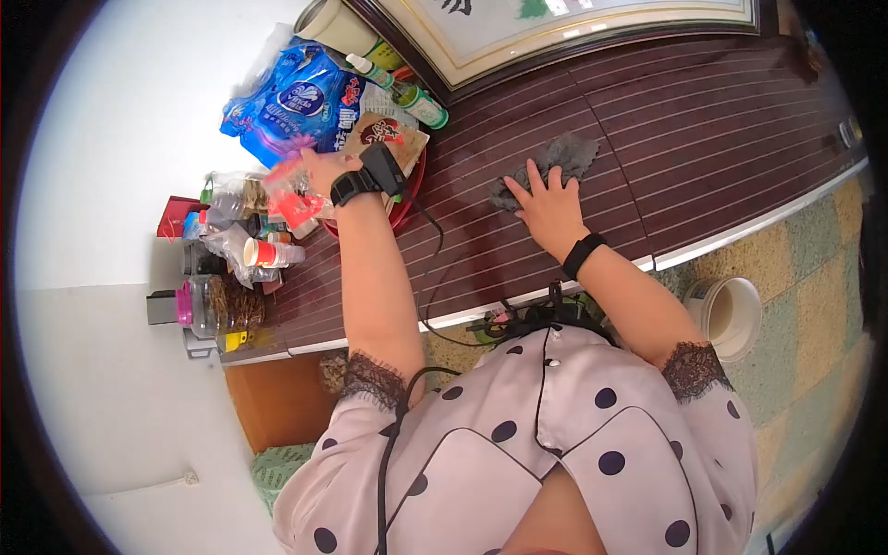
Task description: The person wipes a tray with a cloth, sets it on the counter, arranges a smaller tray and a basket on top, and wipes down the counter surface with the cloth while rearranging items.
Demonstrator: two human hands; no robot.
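My right hand (552, 211) lies flat on a crumpled grey cloth (572, 159) on the dark striped tabletop (518, 92), its fingers spread over the cloth's near side. At the left, my left hand (329, 172) is closed on a red and clear plastic packet (294, 192); some of its fingers are hidden. That hand is above a red tray (407, 211) with a brown paper packet (384, 136) in it. Right behind it stands a blue tissue pack (294, 102).
A green spray bottle (421, 104) stands by a large picture frame (592, 48) at the back. Jars, including a pink-lidded jar (208, 307), and a paper cup (261, 252) crowd the left end. A white bucket (731, 317) is on the floor; a black cable (425, 277) hangs from my left wrist.
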